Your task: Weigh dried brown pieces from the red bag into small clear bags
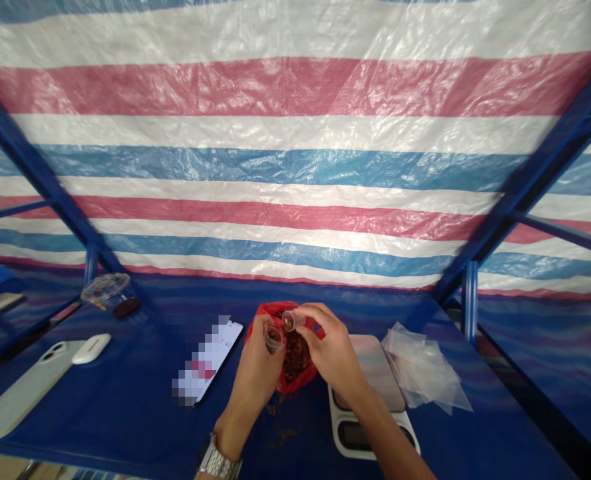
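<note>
Over a red plastic bag (299, 382) both my hands are close together. Thumb and fingers of my left hand (259, 360) are closed around a small clear plastic cup (274, 339). My right hand (333, 343) pinches another little clear cup (291, 321), tilted toward the left one, with a few brownish bits inside. Dark reddish-brown dried pieces (295, 357) fill the bag, which stands open below. Under my right forearm is a white kitchen scale (343, 433) with a metal plate (375, 367); the arm partly hides its display.
Clear zip bags (430, 373) lie right of the scale. A lit phone (210, 363) is left of my hands. Farther left are a pale phone (30, 390), a white earbud case (91, 349) and a clear tub (110, 293). Blue metal posts (469, 300) flank the blue table.
</note>
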Demonstrator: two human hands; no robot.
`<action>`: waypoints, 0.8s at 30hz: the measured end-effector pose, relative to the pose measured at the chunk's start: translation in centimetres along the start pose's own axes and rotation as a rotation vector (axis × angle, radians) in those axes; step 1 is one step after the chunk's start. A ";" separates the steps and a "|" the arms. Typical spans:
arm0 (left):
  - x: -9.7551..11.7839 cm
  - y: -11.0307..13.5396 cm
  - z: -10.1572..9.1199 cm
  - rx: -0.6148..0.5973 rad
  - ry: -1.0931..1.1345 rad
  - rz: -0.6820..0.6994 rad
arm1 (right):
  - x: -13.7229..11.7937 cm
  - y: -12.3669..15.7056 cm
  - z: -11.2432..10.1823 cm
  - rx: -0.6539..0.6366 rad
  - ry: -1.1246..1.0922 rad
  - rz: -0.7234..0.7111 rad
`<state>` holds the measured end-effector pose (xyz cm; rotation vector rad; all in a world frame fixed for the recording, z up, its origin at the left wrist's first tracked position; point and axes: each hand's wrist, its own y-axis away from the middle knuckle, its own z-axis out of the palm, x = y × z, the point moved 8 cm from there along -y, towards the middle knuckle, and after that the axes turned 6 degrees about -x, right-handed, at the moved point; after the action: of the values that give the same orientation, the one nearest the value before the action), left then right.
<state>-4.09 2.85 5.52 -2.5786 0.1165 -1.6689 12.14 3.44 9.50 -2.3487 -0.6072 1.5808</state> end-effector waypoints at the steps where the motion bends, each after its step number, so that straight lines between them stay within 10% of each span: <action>1: 0.2 0.0 -0.3 0.027 0.006 0.012 | 0.4 0.1 0.1 -0.011 0.026 0.010; 11: 1.9 1.4 -2.1 0.327 0.078 0.233 | -2.3 0.6 1.9 -0.208 -0.096 0.011; 19: 4.0 2.8 2.1 0.078 0.095 0.372 | -1.4 2.4 -1.6 0.015 -0.109 0.151; 24: 4.6 3.6 5.4 -0.139 0.346 0.206 | -0.3 5.0 -6.1 -0.034 -0.128 0.251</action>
<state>2.64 -1.13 7.15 -2.2423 0.5137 -2.0680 18.72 -0.99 10.00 -2.4416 -0.3780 1.8520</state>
